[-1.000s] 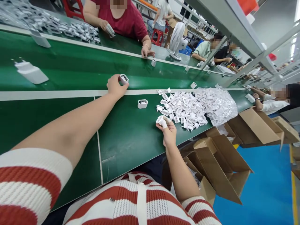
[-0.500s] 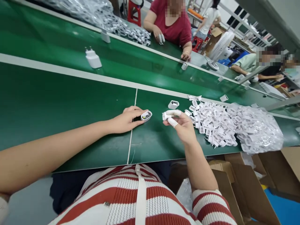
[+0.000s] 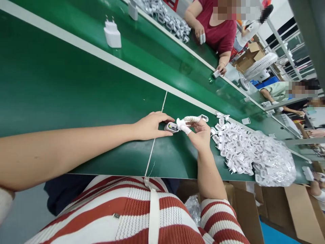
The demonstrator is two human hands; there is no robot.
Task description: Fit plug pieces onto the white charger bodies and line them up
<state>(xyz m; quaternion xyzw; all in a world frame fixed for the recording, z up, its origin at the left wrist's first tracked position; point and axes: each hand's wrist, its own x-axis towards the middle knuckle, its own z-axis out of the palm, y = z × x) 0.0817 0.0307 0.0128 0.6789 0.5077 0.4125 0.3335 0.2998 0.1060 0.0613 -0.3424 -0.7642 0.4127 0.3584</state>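
My left hand (image 3: 152,127) grips a white charger housing (image 3: 167,127) between thumb and fingers on the green bench. The housing's open end faces right, showing electronic parts inside. Right beside that end, my right hand (image 3: 199,134) pinches a small white plug cap (image 3: 181,122); white covers wrap its thumb and forefinger. Whether the cap touches the housing I cannot tell. Another open charger housing (image 3: 204,118) lies just behind my right fingers. To the right of that hand spreads a heap of white plug caps (image 3: 235,144).
A clear plastic bag (image 3: 279,166) of caps adjoins the heap. Beyond a pale divider strip, a finished charger (image 3: 112,36) stands on the green belt (image 3: 157,56). Across it, a co-worker's hand (image 3: 222,69) touches a white piece. Cardboard boxes (image 3: 276,203) stand below the bench's right side.
My right hand has brought the cap leftward to the housing's open end. The co-worker opposite now has fingers on a white piece. The view has tilted.
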